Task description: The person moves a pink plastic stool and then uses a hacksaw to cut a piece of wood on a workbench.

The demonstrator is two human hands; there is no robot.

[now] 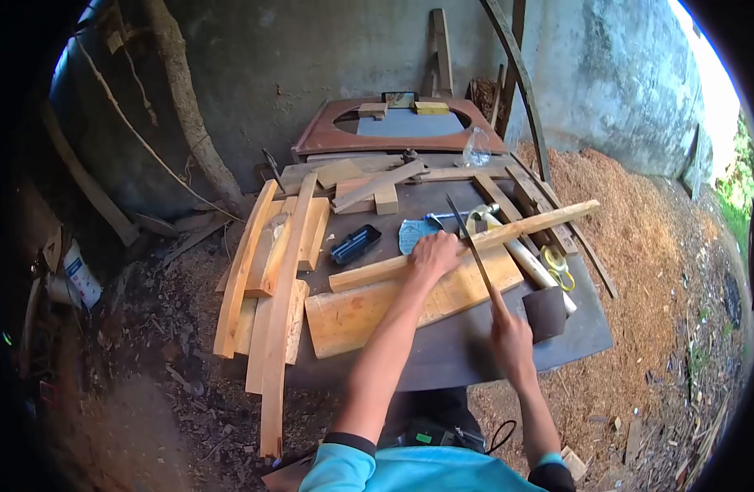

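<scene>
Two bare hands of mine work over a dark grey table point(586, 324) in the head view, and the table stands before a stained grey wall point(336, 53). To the right, a big heap of brown wood shavings point(611, 189) covers the ground. At the far side of the table I see a red-brown frame point(318, 134) with an oval opening.

My left hand point(436, 252) lies palm down on a long wood strip point(549, 220), my forearm reaching forward from a light blue sleeve. Its fingers are bent over the strip, not spread wide. My right hand point(512, 340) is nearer to my body, with its fingers closed around the handle of a hand tool point(479, 264). The tool's long, thin, dark blade points forward and a little left, and it crosses the strip just to the right of my left hand. Whether its edge bites the wood, I cannot tell.

The strip is pale yellow-brown and narrow, and it runs slantwise along a wide, flat board point(377, 316) with smooth grain. To my left, several straight timbers point(280, 328) are piled lengthwise. Between them and my left hand sits a shiny dark tray point(355, 244). Beside my right hand is a dark, curved, matt sheet point(546, 314), next to a pale round tube point(531, 266).
</scene>
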